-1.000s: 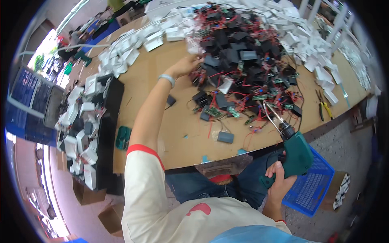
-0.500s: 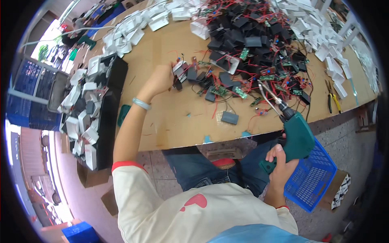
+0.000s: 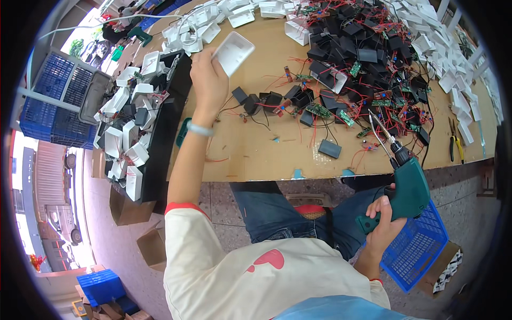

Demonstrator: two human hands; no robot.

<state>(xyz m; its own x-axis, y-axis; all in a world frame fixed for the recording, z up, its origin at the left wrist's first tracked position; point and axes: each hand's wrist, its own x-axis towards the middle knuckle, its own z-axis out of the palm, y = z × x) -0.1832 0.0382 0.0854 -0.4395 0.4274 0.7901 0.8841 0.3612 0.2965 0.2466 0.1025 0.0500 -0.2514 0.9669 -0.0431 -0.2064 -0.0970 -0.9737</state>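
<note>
Left hand [image 3: 209, 80] fingers clamp a white plastic shell [image 3: 233, 52]; we judge it light, rigid, best gripped by its rim. Right hand [image 3: 385, 221] clenches the green soldering gun [image 3: 408, 186].

Left arm: extended forward and nearly straight, bare forearm with a pale band at the wrist. Left hand [image 3: 209, 80]: raised, fingers closed in a grip, back of the hand toward the camera. Right arm: bent, held low beside the lap. Right hand [image 3: 383, 224]: fingers wrapped in a closed grip.
</note>
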